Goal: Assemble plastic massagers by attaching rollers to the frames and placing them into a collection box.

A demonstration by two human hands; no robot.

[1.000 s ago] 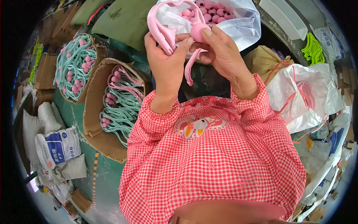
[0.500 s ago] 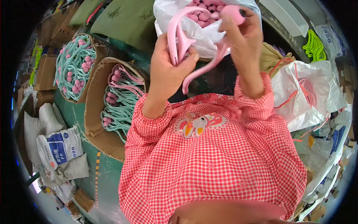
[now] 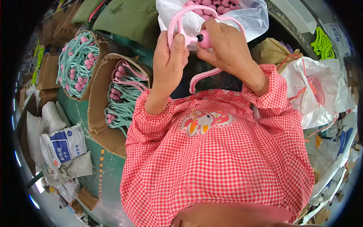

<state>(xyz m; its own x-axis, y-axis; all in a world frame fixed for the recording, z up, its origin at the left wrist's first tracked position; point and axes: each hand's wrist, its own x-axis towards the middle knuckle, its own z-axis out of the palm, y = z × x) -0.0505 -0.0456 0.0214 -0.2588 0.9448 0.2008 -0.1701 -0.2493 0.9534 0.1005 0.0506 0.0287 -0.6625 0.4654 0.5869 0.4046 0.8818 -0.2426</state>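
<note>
"What is your left hand (image 3: 168,62) doing?"

"It's closed around a pink curved piece (image 3: 173,22), my thumb laid along the front. A short peg (image 3: 192,39) sticks out from it toward my other hand."

"And your right hand (image 3: 230,49)?"

"Curled almost shut, back turned up, with a pink ball (image 3: 205,39) pinched under the fingers. The ball's black end faces the peg, right at its tip; I can't tell whether the peg has gone in."

"Where does the rest of that piece run?"

"It arches over the gap between my hands and passes beyond my right knuckles. A loose pink end (image 3: 200,77) hangs below my right palm, nearer my chest."

"What's around you?"

"Just beyond both hands, a white bag (image 3: 253,17) holds more pink balls (image 3: 206,11), some showing black spots. Left of my left hand is a carton (image 3: 99,113) of teal cords (image 3: 126,102) with pink balls among them. Past my right wrist, an open white sack (image 3: 297,83) holds a pink coil (image 3: 315,89)."
</note>
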